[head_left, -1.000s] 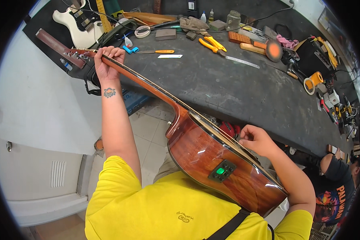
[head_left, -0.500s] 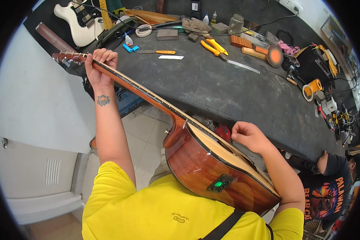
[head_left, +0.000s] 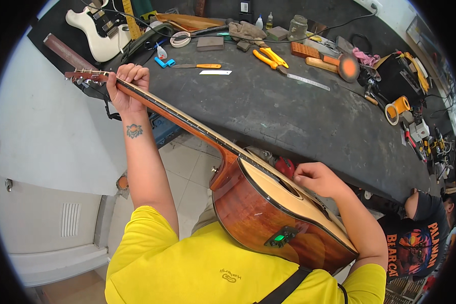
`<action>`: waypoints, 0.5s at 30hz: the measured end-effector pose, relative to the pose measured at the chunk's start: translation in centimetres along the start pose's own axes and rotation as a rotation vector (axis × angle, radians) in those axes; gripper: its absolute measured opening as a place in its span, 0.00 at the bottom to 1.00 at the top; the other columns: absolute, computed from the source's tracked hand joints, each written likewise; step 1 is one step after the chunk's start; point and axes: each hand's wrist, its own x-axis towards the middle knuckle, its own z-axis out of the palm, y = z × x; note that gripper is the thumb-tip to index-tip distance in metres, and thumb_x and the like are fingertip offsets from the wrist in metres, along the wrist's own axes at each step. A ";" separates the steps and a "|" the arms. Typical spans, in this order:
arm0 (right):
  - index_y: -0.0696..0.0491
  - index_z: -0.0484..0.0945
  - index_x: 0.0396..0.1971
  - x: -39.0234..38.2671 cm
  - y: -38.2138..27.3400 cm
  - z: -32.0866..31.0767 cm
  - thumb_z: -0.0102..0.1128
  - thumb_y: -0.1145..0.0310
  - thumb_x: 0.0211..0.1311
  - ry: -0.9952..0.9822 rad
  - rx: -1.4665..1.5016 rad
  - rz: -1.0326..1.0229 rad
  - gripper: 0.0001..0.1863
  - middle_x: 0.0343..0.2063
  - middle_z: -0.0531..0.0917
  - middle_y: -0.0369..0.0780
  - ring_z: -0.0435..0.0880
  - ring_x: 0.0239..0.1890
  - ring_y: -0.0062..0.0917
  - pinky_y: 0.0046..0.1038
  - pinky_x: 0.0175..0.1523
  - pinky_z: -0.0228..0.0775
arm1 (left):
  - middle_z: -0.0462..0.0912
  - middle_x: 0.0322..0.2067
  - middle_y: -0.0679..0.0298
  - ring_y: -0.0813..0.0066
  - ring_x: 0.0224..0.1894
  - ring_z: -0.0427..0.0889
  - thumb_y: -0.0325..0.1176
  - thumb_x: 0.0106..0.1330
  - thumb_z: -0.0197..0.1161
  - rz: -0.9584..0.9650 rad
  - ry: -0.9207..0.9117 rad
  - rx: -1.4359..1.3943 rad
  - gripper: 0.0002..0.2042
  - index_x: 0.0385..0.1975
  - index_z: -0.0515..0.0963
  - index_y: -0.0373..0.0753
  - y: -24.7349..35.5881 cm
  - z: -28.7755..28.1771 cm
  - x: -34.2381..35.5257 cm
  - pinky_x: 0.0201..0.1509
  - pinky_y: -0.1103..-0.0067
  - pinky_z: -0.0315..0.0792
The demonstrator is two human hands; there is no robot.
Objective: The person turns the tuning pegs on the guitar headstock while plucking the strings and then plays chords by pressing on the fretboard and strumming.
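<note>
Your left hand (head_left: 128, 87) is wrapped around the neck of the acoustic guitar (head_left: 268, 213) just below the headstock, fingers curled over the fretboard. Your right hand (head_left: 316, 180) is loosely closed, fingertips at the strings over the soundhole (whether it holds a pick, you cannot tell). The guitar lies across your lap, neck slanting up-left over the dark surface (head_left: 289, 116). A white electric guitar (head_left: 99, 30) and yellow-handled pliers (head_left: 271, 57) lie on that surface, well apart from both hands.

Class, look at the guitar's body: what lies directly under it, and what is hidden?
Under the guitar show a yellow shirt and floor tiles. The person's lap is covered. The right hand rests on top.
</note>
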 end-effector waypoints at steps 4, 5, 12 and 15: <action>0.56 0.79 0.34 0.1 -1.3 1.4 0.65 0.71 0.67 0.258 -0.547 -0.083 0.06 0.23 0.79 0.30 0.74 0.27 0.16 0.24 0.35 0.68 | 0.65 0.23 0.72 0.81 0.27 0.66 0.31 0.61 0.71 0.012 -0.008 0.024 0.15 0.28 0.66 0.43 1.0 0.8 -0.7 0.41 0.78 0.59; 0.57 0.79 0.36 -0.1 -1.0 1.2 0.64 0.71 0.68 0.199 -0.284 -0.099 0.06 0.23 0.79 0.31 0.77 0.29 0.19 0.26 0.38 0.71 | 0.67 0.23 0.72 0.80 0.26 0.66 0.31 0.61 0.71 0.016 0.011 0.032 0.15 0.26 0.67 0.43 1.2 1.1 -0.9 0.40 0.78 0.59; 0.54 0.76 0.44 1.1 -0.5 3.5 0.66 0.75 0.65 0.269 -0.282 -0.210 0.10 0.33 0.79 0.30 0.77 0.37 0.17 0.24 0.44 0.70 | 0.68 0.22 0.71 0.80 0.26 0.65 0.29 0.61 0.68 0.052 0.036 0.074 0.13 0.24 0.67 0.43 2.3 3.0 -1.7 0.39 0.78 0.60; 0.52 0.76 0.45 1.2 -0.2 2.9 0.67 0.75 0.65 0.216 -0.180 -0.320 0.12 0.36 0.79 0.31 0.75 0.38 0.12 0.22 0.44 0.69 | 0.65 0.24 0.71 0.80 0.27 0.65 0.27 0.60 0.67 0.056 -0.001 0.073 0.13 0.27 0.65 0.42 2.8 2.8 -1.8 0.41 0.78 0.60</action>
